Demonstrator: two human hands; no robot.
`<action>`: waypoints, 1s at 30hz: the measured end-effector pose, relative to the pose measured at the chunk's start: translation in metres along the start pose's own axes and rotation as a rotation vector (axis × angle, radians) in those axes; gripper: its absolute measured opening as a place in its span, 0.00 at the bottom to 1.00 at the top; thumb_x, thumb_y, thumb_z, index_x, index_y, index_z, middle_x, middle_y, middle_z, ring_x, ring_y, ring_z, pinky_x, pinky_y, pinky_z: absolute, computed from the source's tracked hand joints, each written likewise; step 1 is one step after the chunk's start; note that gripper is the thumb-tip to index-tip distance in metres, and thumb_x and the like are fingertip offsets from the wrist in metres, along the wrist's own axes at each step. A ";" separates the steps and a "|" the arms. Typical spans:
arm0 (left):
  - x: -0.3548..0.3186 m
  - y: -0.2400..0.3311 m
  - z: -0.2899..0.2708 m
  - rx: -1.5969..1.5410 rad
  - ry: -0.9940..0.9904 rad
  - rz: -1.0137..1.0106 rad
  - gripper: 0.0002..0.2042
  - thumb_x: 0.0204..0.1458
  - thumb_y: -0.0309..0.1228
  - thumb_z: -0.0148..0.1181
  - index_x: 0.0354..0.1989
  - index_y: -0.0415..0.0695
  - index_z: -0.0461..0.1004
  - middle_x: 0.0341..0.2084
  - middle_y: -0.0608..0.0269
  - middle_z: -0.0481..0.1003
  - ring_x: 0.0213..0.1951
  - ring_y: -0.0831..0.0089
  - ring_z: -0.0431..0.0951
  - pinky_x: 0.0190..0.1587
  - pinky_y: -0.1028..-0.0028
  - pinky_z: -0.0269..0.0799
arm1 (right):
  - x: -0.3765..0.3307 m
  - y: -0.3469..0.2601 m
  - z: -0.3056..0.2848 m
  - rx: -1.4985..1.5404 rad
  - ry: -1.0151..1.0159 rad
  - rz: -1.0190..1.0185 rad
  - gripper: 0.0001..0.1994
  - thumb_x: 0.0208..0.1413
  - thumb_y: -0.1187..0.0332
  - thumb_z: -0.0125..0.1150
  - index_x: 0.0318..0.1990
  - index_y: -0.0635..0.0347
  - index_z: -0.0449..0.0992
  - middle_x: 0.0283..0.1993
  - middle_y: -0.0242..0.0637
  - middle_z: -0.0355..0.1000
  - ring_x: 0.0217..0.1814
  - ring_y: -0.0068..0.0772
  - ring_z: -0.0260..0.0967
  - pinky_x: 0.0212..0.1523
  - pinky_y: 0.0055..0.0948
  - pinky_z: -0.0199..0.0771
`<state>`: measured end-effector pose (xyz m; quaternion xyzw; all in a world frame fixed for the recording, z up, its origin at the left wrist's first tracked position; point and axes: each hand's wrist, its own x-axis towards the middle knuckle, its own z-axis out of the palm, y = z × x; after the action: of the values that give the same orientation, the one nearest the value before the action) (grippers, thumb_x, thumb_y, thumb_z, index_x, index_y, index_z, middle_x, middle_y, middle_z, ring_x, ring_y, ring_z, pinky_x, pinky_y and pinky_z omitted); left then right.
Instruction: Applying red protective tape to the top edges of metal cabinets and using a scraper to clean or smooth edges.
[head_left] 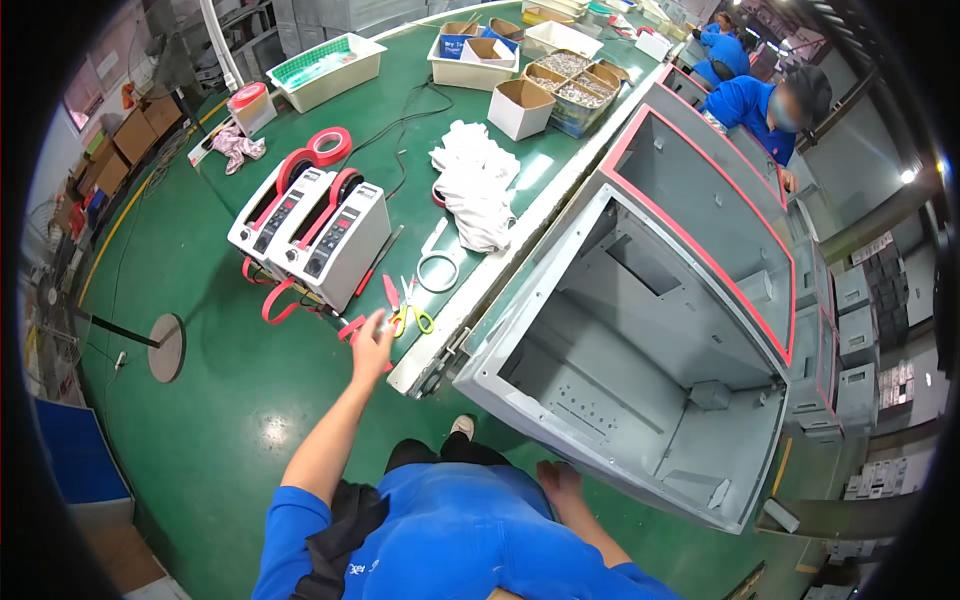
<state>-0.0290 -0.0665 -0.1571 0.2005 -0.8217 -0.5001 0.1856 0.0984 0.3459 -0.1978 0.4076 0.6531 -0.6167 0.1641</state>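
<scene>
Head view: your left hand [372,343], fingers spread and empty, nears light, floppy red tape strips [352,330]; pinch an end.

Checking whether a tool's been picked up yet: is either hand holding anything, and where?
Nothing held. Left hand reaches open toward the scissors; right hand hangs empty.

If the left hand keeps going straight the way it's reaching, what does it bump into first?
Most likely the red tape strips at the table edge, just past the left hand. The scissors lie slightly to the right. Depth is hard to judge here.
</scene>
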 end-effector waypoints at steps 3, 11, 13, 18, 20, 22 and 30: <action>-0.036 0.020 0.014 -0.170 -0.237 -0.065 0.22 0.47 0.31 0.57 0.51 0.38 0.64 0.43 0.56 0.71 0.43 0.72 0.71 0.44 0.76 0.66 | 0.058 0.085 -0.049 -0.605 0.097 -0.646 0.14 0.51 0.61 0.46 0.39 0.59 0.70 0.33 0.45 0.72 0.38 0.47 0.69 0.38 0.45 0.69; -0.052 0.105 0.012 -0.048 -0.800 0.527 0.50 0.33 0.40 0.69 0.61 0.35 0.42 0.58 0.44 0.52 0.60 0.53 0.52 0.59 0.65 0.50 | 0.002 0.009 -0.103 0.600 0.585 -0.909 0.28 0.50 0.48 0.45 0.53 0.60 0.61 0.52 0.43 0.62 0.52 0.43 0.60 0.45 0.42 0.65; -0.048 0.104 0.023 -0.049 -0.836 0.571 0.46 0.35 0.33 0.68 0.61 0.34 0.42 0.57 0.44 0.53 0.59 0.53 0.53 0.59 0.65 0.51 | 0.009 -0.023 -0.108 0.702 0.644 -0.879 0.28 0.50 0.49 0.45 0.52 0.60 0.61 0.52 0.43 0.62 0.52 0.43 0.60 0.45 0.42 0.65; -0.037 0.080 0.040 0.044 -0.917 0.711 0.41 0.32 0.19 0.58 0.59 0.32 0.44 0.55 0.41 0.56 0.56 0.51 0.59 0.57 0.66 0.56 | 0.016 -0.057 -0.091 0.894 0.759 -0.744 0.27 0.51 0.49 0.45 0.52 0.61 0.61 0.52 0.43 0.62 0.52 0.43 0.60 0.45 0.43 0.65; -0.034 0.090 0.036 -0.028 -0.845 0.750 0.37 0.36 0.23 0.60 0.57 0.28 0.49 0.51 0.38 0.60 0.53 0.48 0.63 0.54 0.63 0.60 | 0.016 -0.055 -0.084 0.930 0.775 -0.725 0.27 0.51 0.50 0.45 0.52 0.62 0.61 0.52 0.43 0.62 0.52 0.43 0.60 0.45 0.43 0.65; -0.038 0.087 0.034 -0.103 -0.881 0.594 0.32 0.38 0.24 0.59 0.54 0.28 0.54 0.50 0.38 0.62 0.52 0.48 0.65 0.53 0.63 0.61 | 0.021 -0.058 -0.076 0.951 0.768 -0.694 0.27 0.51 0.50 0.45 0.51 0.62 0.61 0.52 0.43 0.62 0.52 0.43 0.60 0.45 0.43 0.65; -0.025 0.101 0.042 -0.121 -0.810 0.713 0.21 0.42 0.25 0.53 0.48 0.30 0.63 0.47 0.40 0.64 0.48 0.46 0.67 0.49 0.61 0.65 | 0.043 -0.080 -0.069 0.976 0.753 -0.642 0.27 0.51 0.51 0.45 0.51 0.64 0.62 0.52 0.43 0.62 0.52 0.43 0.60 0.45 0.44 0.66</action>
<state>-0.0439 0.0201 -0.0870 -0.3107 -0.8143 -0.4897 0.0234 0.0332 0.4325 -0.1619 0.4076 0.4019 -0.6745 -0.4663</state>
